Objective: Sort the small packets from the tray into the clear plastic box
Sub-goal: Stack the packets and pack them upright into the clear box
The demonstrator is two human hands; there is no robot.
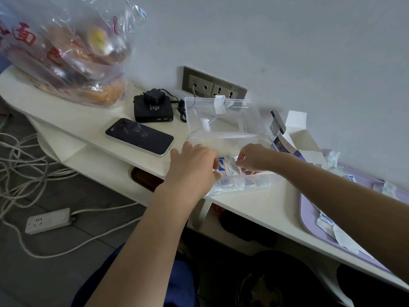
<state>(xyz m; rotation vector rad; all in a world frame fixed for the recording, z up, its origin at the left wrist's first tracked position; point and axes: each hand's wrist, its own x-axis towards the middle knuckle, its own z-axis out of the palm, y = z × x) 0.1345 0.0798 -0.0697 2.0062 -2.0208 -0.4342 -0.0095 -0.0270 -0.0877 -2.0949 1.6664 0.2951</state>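
Both hands are in the clear plastic box [225,143], whose hinged lid [223,116] stands open just beyond the fingertips. The right hand [254,159] is curled, thumb and forefinger pinched on the top edge of a packet [235,161] that stands among the row of packets [228,171] directly beneath it. The left hand [192,165] lies over the box's left end with its fingers bent towards that same row; its fingertips are hidden, so I cannot tell whether it holds anything or only steadies the stack.

The step in hand looks like seating a packet neatly into the row. More loose packets [325,220] lie on the lavender tray [308,227], beside and under the right forearm, so the sorting seems only partly done. The next move calls for releasing the pinch without toppling the upright neighbours, then swinging the right hand back and outward to the tray for another packet while the left keeps the row from slumping
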